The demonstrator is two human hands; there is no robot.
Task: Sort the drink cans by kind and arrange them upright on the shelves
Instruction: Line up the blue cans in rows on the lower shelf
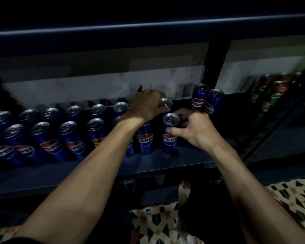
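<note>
**Stock, left:** Blue Pepsi cans [48,138] stood upright in two rows, near and far, on the shelf [183,161]. They ran from the left edge to mid-shelf.

**Left hand [144,104]:** It reached over the rows to a far can [166,103], with its fingers bent down at the rim. Whether they gripped or merely touched could not be told.

**Right hand [195,129]:** It grasped the near can [170,132] at the right end of the near row, thumb on the near wall and fingers curled round the far side. The can stood upright on the shelf.

**Right of the hands:** A pair [199,97] of Pepsi cans stood touching at the far edge, apart from the rows.

**Next bay, far right:** It held red and green cans [278,87], too blurred to identify.

**Handling, as judged:** The cans are probably full, so moderately heavy and stiff, but their thin, smooth walls could dent or slip. They are best held round the upper body, not by the lid.
</note>
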